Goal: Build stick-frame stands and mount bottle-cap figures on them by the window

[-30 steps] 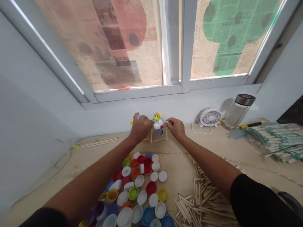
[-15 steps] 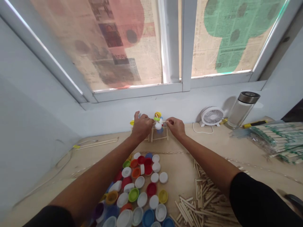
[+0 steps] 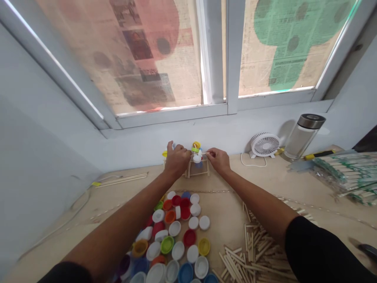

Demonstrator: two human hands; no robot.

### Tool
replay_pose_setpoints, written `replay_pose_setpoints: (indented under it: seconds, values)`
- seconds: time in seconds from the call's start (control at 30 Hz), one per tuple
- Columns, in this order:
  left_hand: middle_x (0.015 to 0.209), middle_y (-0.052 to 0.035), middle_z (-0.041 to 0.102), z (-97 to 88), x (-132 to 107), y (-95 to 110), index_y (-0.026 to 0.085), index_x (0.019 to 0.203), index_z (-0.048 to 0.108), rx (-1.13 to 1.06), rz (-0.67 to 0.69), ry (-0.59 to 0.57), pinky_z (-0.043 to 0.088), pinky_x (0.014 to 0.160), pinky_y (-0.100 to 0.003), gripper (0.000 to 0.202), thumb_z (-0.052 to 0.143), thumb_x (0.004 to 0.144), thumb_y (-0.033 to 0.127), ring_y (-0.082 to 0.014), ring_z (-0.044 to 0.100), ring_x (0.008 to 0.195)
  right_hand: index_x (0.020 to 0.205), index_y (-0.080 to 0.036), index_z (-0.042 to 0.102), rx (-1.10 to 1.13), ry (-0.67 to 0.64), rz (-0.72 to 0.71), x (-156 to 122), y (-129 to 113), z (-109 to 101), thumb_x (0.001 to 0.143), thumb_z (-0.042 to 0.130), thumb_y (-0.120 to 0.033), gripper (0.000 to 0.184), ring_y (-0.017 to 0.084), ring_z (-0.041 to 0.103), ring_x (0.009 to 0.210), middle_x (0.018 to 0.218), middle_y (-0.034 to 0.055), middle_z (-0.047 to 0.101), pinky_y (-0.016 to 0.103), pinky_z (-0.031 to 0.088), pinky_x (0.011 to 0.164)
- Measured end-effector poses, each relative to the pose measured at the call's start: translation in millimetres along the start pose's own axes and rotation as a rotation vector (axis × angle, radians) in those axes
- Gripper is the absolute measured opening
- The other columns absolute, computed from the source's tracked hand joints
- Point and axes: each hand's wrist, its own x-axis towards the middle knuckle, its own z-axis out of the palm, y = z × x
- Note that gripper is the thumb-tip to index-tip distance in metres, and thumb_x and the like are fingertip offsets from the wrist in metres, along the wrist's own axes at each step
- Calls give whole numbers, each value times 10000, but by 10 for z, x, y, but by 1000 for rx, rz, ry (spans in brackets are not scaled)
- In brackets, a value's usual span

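Near the wall stands a small frame of wooden sticks (image 3: 198, 173), with bottle caps in yellow, green, white and blue on it. A white cap (image 3: 197, 158) faces me at its front. My right hand (image 3: 218, 159) pinches the outer end of a thin stick (image 3: 206, 153) that runs in toward the caps. On the other side, my left hand (image 3: 178, 159) has its fingers closed at the caps' left edge; what lies in its fingertips is too small to make out. Behind this hand a yellow cap (image 3: 164, 153) partly shows.
Many loose bottle caps (image 3: 178, 250) cover the near table, with a pile of short wooden sticks (image 3: 259, 251) to their right. At back right are a white fan (image 3: 265, 145), a glass bottle (image 3: 303, 137) and bagged sticks (image 3: 344, 173). Long sticks (image 3: 122, 179) lie at left.
Both hands stay at the stick frame in nearly the same pose. The whole view has shifted very slightly; nothing has visibly been let go or picked up.
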Motion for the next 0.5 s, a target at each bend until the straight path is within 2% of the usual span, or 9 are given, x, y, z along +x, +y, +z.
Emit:
replay_pose_setpoints:
  seconds: [0.5]
  values:
    - [701, -82, 679, 20, -29, 40, 192, 721, 661, 29, -14, 8, 240, 989, -640, 254, 431, 813, 133, -255, 572, 850, 1082, -162, 592, -16, -18, -10, -17, 17, -15, 923, 539, -323, 233, 168, 617, 908, 1074, 57, 619, 369, 520, 796]
